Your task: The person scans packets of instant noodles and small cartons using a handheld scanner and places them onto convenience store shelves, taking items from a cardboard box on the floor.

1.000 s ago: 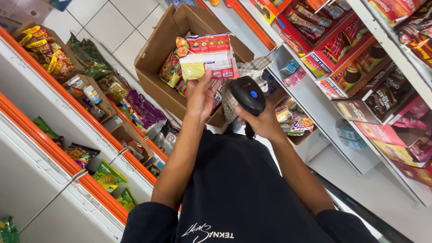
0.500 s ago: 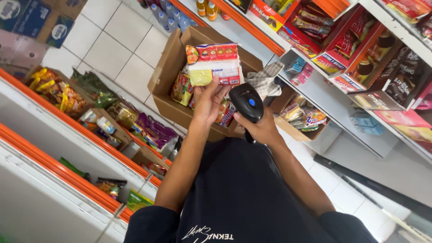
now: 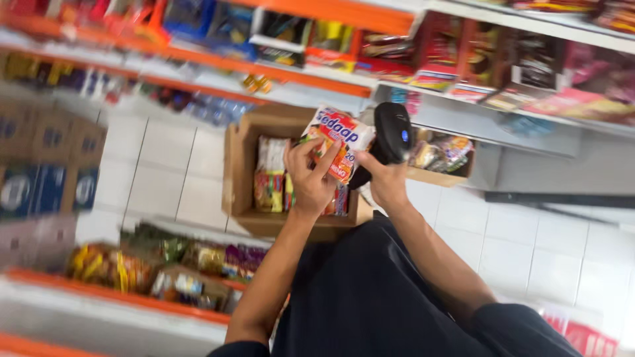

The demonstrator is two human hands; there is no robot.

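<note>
- I am looking down at my left hand (image 3: 309, 177), which is closing around a white, red and orange instant noodle packet (image 3: 336, 142), thumb on one side and fingers pressed across the front.
- The noodle packet is being held tilted, above the open cardboard box (image 3: 239, 168) standing on the white tiled floor (image 3: 165, 172).
- My right hand (image 3: 385, 180) is wrapping fully around the grip of a black handheld barcode scanner (image 3: 390, 132), whose head is sitting just beside the packet's right edge; I cannot tell whether they are touching.
- More noodle packets (image 3: 270, 175) are lying inside the box, below the one I am holding.
- Orange-edged shelves (image 3: 311, 69) packed with snack packs are running past on both sides, blurred by the camera's motion.
- My dark clothing (image 3: 370, 291) is filling the lower middle of the view.
</note>
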